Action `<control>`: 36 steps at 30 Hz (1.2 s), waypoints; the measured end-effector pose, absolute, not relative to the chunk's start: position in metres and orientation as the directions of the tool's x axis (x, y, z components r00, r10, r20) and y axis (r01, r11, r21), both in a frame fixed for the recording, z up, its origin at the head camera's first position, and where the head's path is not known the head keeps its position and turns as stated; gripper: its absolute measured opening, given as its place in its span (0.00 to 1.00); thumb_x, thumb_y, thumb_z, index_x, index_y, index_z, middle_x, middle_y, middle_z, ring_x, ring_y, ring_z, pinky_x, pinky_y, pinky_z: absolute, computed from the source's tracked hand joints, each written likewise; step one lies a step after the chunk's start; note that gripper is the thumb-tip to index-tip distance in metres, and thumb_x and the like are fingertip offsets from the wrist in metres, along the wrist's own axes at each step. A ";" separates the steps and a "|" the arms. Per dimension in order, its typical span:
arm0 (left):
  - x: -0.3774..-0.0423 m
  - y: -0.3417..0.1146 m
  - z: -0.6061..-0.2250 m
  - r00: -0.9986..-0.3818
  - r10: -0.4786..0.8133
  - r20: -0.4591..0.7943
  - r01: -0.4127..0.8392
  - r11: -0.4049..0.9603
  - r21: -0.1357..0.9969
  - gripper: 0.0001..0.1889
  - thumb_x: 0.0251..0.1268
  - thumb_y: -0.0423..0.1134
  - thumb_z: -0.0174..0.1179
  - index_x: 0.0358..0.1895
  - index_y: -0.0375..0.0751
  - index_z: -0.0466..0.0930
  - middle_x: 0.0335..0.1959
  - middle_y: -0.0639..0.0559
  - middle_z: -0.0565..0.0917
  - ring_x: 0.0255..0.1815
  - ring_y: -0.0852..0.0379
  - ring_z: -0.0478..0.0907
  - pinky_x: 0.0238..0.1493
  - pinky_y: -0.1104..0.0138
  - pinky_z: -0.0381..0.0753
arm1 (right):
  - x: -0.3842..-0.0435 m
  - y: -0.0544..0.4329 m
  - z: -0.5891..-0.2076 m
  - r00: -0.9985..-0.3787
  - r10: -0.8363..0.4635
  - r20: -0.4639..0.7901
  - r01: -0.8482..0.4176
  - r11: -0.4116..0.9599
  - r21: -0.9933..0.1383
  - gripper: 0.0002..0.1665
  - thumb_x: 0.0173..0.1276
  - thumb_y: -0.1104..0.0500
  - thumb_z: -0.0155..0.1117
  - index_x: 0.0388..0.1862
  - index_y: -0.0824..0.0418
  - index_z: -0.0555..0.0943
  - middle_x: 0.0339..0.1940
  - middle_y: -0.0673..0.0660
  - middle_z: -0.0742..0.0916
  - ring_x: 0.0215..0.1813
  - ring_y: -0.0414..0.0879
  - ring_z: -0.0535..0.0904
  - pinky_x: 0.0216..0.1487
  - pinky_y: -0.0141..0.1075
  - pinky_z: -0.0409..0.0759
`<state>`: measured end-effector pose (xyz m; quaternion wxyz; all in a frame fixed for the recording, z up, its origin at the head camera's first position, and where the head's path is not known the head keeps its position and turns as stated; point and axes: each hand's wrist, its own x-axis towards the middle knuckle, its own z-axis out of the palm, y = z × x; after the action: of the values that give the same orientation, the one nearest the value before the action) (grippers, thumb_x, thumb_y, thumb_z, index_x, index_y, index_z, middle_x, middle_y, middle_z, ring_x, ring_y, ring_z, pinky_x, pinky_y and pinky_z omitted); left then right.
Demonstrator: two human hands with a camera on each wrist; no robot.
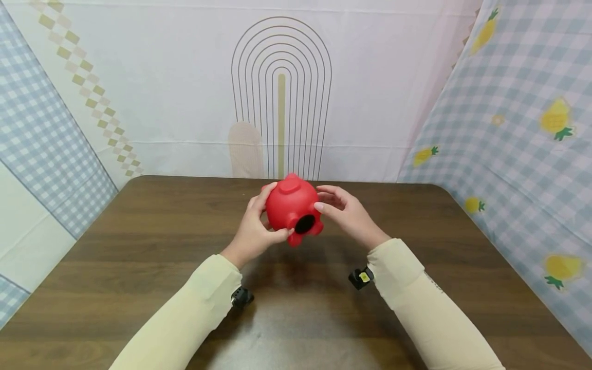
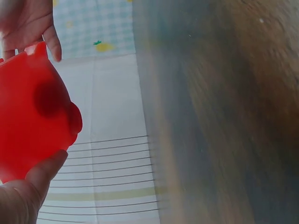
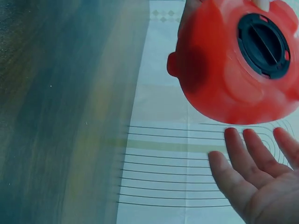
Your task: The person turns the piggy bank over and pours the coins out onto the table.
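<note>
A red piggy bank (image 1: 289, 203) is held up above the table, tilted so that its stubby feet and underside partly face me. The round black plug (image 3: 264, 45) in its underside shows clearly in the right wrist view. My left hand (image 1: 252, 231) grips the bank from the left, thumb low near the plug and fingers round the far side. On the other side, my right hand (image 1: 349, 213) is close to the bank with its fingers spread and loosely bent. In the right wrist view a gap separates those fingers (image 3: 250, 158) from the red surface.
Below the hands lies a dark brown wooden table (image 1: 139, 267). A white cloth (image 1: 176, 92) with arch lines hangs behind it. Checked cloth with pineapples (image 1: 518, 169) borders the right side. Each wrist carries a small black camera, such as the right one (image 1: 359, 278).
</note>
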<state>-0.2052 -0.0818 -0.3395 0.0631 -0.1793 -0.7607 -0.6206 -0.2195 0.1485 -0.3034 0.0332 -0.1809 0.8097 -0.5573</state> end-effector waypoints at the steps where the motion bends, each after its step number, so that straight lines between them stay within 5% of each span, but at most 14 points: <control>1: -0.205 -0.082 -0.340 -0.929 0.189 0.318 0.349 0.166 0.922 0.46 0.46 0.34 0.72 0.70 0.64 0.60 0.63 0.48 0.64 0.62 0.48 0.67 0.49 0.54 0.82 | -0.219 0.148 -0.305 -0.932 -0.319 0.173 -0.275 0.309 -0.911 0.31 0.69 0.52 0.62 0.68 0.58 0.69 0.62 0.59 0.78 0.60 0.55 0.75 0.58 0.48 0.78; 19: -0.209 -0.081 -0.345 -0.959 0.147 0.243 0.260 0.112 0.959 0.45 0.53 0.35 0.69 0.73 0.62 0.55 0.65 0.51 0.66 0.61 0.47 0.68 0.50 0.53 0.82 | -0.204 0.144 -0.319 -0.893 -0.171 0.417 -0.450 0.301 -0.841 0.24 0.64 0.60 0.67 0.59 0.62 0.76 0.53 0.60 0.83 0.52 0.51 0.80 0.50 0.30 0.79; 30: -0.211 -0.078 -0.347 -0.971 0.120 0.206 0.218 0.101 0.971 0.45 0.53 0.37 0.69 0.73 0.63 0.55 0.65 0.51 0.66 0.61 0.47 0.68 0.48 0.54 0.83 | -0.202 0.136 -0.325 -0.860 -0.127 0.493 -0.502 0.373 -0.780 0.22 0.62 0.61 0.69 0.55 0.64 0.78 0.49 0.59 0.83 0.51 0.54 0.79 0.52 0.51 0.79; 36: -0.211 -0.075 -0.347 -0.973 0.086 0.215 0.224 0.101 0.969 0.45 0.53 0.37 0.69 0.73 0.62 0.56 0.65 0.52 0.65 0.61 0.47 0.67 0.49 0.54 0.82 | -0.202 0.132 -0.327 -0.817 -0.130 0.561 -0.551 0.462 -0.695 0.19 0.60 0.62 0.71 0.51 0.63 0.81 0.45 0.59 0.83 0.48 0.50 0.78 0.49 0.46 0.79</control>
<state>-0.2114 -0.0748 -0.3468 0.0519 -0.1045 -0.7400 -0.6624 -0.2017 0.1322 -0.3270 -0.2208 -0.2062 0.8260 -0.4760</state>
